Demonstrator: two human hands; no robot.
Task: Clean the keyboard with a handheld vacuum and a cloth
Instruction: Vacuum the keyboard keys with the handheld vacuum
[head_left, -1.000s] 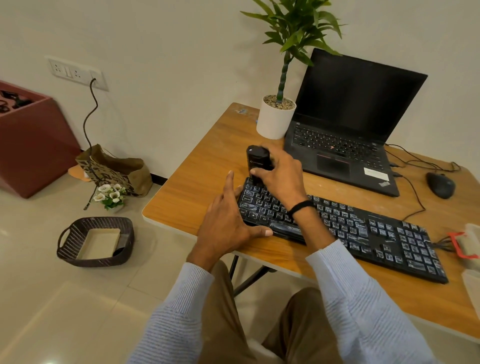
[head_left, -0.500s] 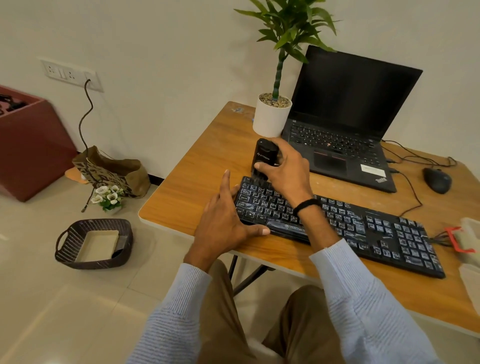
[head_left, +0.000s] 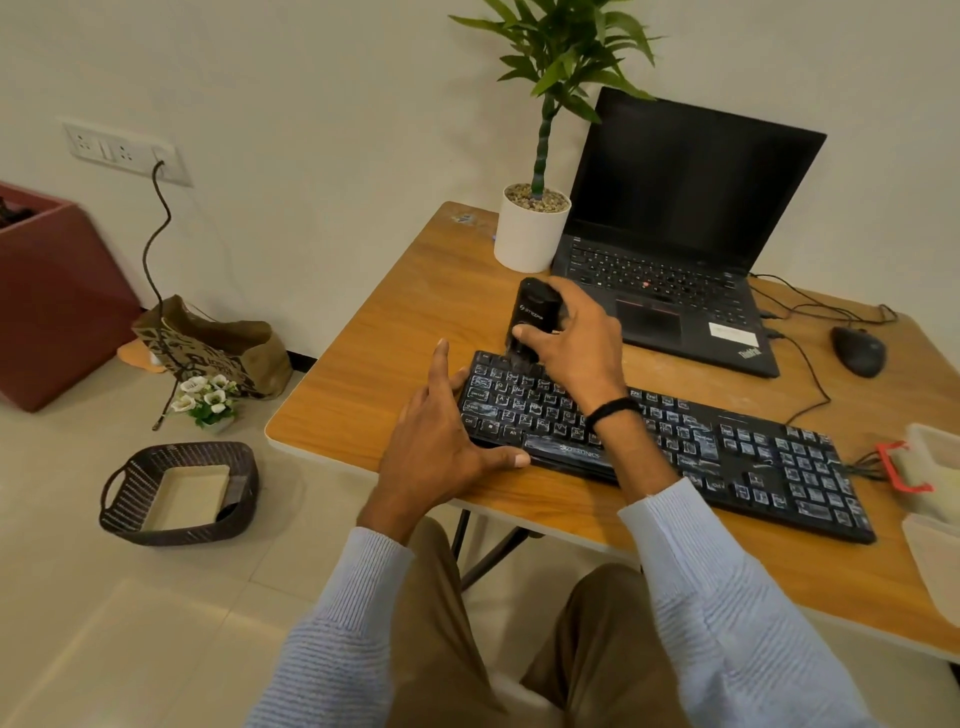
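A long black keyboard (head_left: 727, 452) lies slantwise on the wooden desk (head_left: 374, 374). My right hand (head_left: 576, 343) grips a small black handheld vacuum (head_left: 532, 317), held upright with its brush end down on the keyboard's top-left keys. My left hand (head_left: 441, 441) rests flat at the keyboard's left end, fingers spread straight, the thumb along its front edge. No cloth shows plainly.
An open black laptop (head_left: 675, 249) and a white potted plant (head_left: 530, 234) stand behind the keyboard. A black mouse (head_left: 857, 351) with cables lies at right. Plastic containers (head_left: 930, 467) sit at the desk's right edge. On the floor: a woven basket (head_left: 179, 493), a paper bag (head_left: 213, 343).
The vacuum in my right hand has shifted slightly right along the keyboard's top row. My left hand has stayed at the keyboard's left end.
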